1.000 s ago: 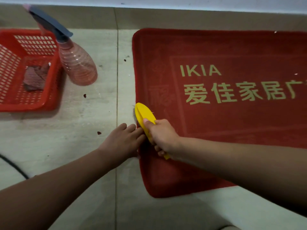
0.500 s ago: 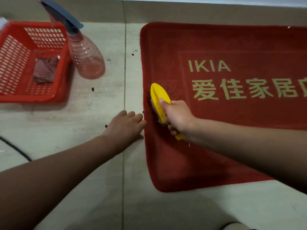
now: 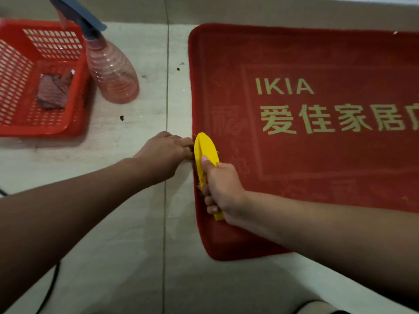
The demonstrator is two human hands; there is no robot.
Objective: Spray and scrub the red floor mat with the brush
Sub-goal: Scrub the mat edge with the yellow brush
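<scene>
- two hands are busy, both at the left border of the red floor mat [image 3: 317, 200].
- r hand [image 3: 223, 189]: fingers wrapped round the handle of the yellow scrub brush [image 3: 206, 150], thumb laid along its top. brush nose points away from the wrist, bristles down on the mat right at the edge.
- l hand [image 3: 162, 155]: just left of the brush, touching or nearly touching it. knuckles are bent, but the fingertips are hidden behind the brush, so can't tell if it pinches the mat edge or only presses there.
- mat lies flat on the tiled floor [image 3: 136, 234], under the r hand & running off to its right. yellow lettering sits well right of that hand.
- pink spray bottle [image 3: 113, 73] stands well beyond the l hand, up & to its left, w/ nobody holding it.
- left of the bottle is a red plastic basket [image 3: 34, 131] w/ a dark cloth [image 3: 53, 91] inside.
- a few dark specks [image 3: 122, 118] lie on the tile beyond the l hand. a black cable [image 3: 50, 288] runs under the l forearm.
- step, as i judge it: the scrub phase, working the left border. spraying is prob. done for this patch, though no wetness shows.
- next move calls for short firm strokes along the edge, w/ the l hand pinning the mat so it won't slide or curl, & bristles kept off the l fingers.
- after that, work rightwards twd the lettering. can't tell how much of that area is scrubbed.
</scene>
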